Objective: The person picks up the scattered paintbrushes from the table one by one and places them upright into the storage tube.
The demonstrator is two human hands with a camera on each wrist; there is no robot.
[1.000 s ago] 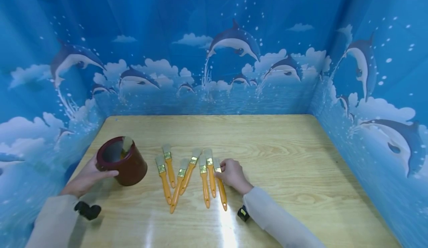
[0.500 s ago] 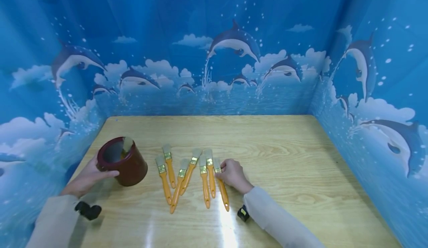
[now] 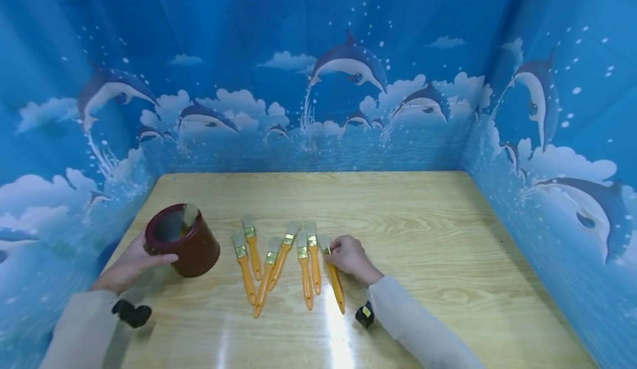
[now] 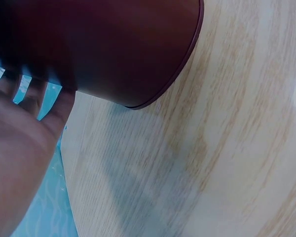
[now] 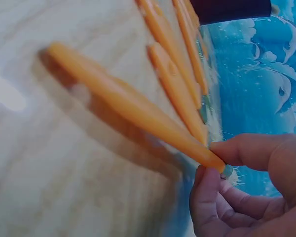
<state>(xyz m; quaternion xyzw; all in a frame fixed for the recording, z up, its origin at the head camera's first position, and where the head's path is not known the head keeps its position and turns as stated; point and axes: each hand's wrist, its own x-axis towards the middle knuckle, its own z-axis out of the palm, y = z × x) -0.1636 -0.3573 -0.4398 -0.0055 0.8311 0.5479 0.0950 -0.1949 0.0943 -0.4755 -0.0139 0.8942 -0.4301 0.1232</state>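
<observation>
My left hand (image 3: 130, 263) grips a dark red cylindrical pot (image 3: 196, 251) that leans to one side at the left of the table, its mouth turned up. One paintbrush (image 3: 189, 215) stands inside the pot with its bristles above the rim. My right hand (image 3: 352, 258) pinches the rightmost paintbrush (image 3: 336, 287) near its metal collar. In the right wrist view, thumb and fingers close on the neck of its orange handle (image 5: 133, 108), and a shadow falls beside the handle.
Several more orange-handled paintbrushes lie on the wood-grain table (image 3: 413, 219), including a pair (image 3: 305, 269) just left of my right hand and a loose group (image 3: 269, 269) nearer the pot. A blue dolphin-print curtain (image 3: 318, 81) surrounds the table's back and sides.
The rightmost paintbrush has turned on its side, its handle end swinging right. My right hand has shifted slightly right with it. The left hand and pot stay put.
</observation>
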